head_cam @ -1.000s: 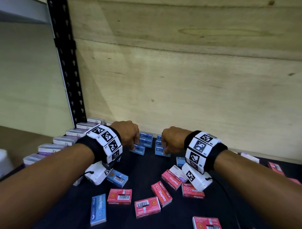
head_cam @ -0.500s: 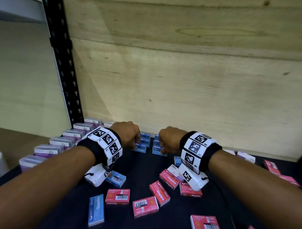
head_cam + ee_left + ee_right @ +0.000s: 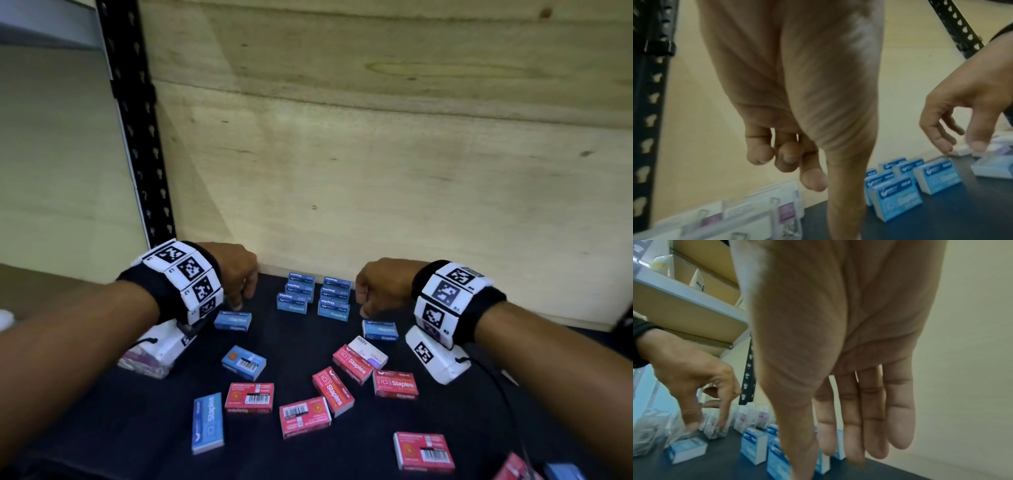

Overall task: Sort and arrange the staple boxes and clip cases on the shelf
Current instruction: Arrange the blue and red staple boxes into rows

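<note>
"Staples" is read in white on the blue staple boxes [image 3: 312, 298], which are stood on edge in two short rows at the far side of the dark shelf surface [image 3: 102, 428], against the plywood back panel [image 3: 376, 154]. The same word, with a "10" mark, is read on the red staple boxes [image 3: 346, 383] scattered flat on the near side; barcodes are seen on several. Two loose blue boxes are noted lying flat: one [image 3: 233, 321] just below the left hand [image 3: 236, 274], one [image 3: 380, 330] just below the right hand [image 3: 380, 284]. Clear plastic clip cases [image 3: 748, 216] with purple labels are ranged along the left edge; their contents are not resolved. Both hands are held above the shelf, either side of the blue rows. The left hand's fingers [image 3: 789, 155] are loosely curled, grasping nothing. The right hand's fingers [image 3: 875, 415] hang nearly straight, released. A black perforated upright [image 3: 137, 137] is recorded at far left.
</note>
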